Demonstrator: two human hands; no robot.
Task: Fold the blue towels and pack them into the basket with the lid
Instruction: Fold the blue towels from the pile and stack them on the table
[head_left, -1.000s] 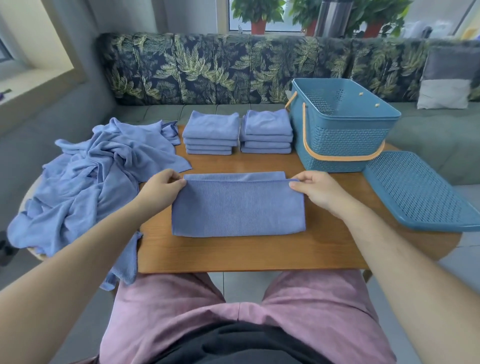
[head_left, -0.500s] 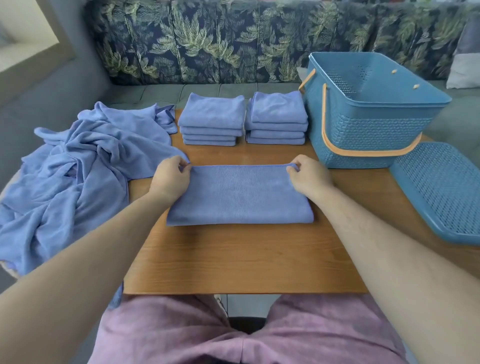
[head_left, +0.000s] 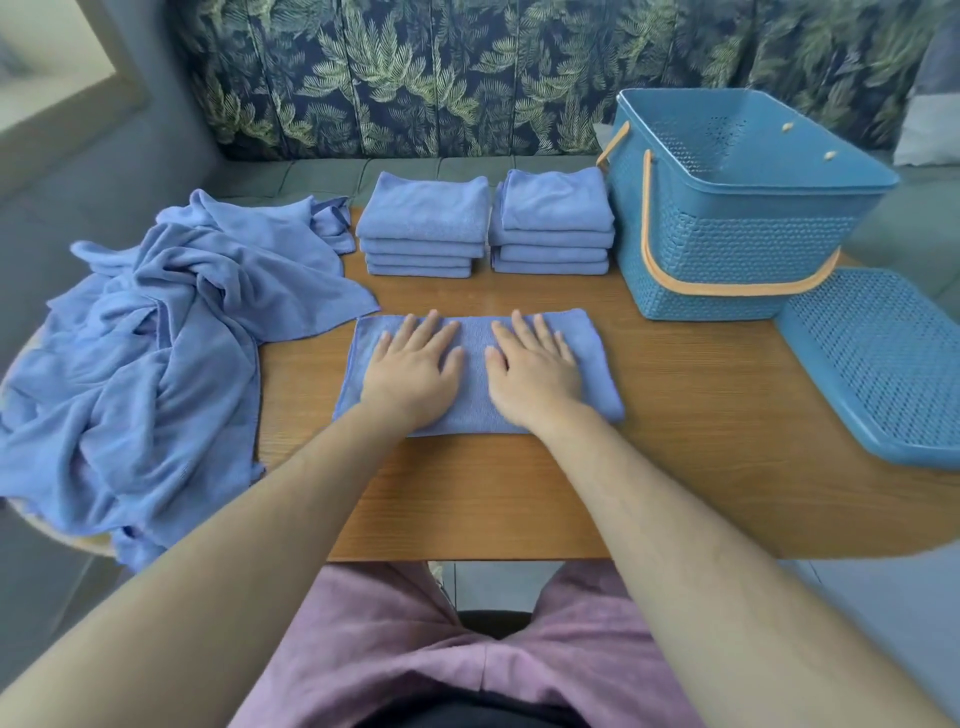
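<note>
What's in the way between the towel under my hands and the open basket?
Nothing visible. The towel lies under the left hand and right hand; bare table separates it from the basket, whose lid lies off beside it.

a home sitting area: leaf-print sofa (head_left: 467, 78), cushion (head_left: 930, 119), wooden table (head_left: 675, 415)

The worktop (head_left: 519, 499) is bare along the front edge and right of the towel (head_left: 597, 374). The pile (head_left: 156, 364) blocks the left, stacks (head_left: 421, 223) and basket (head_left: 727, 260) wall off the back, and the lid (head_left: 883, 364) hogs the right.
</note>
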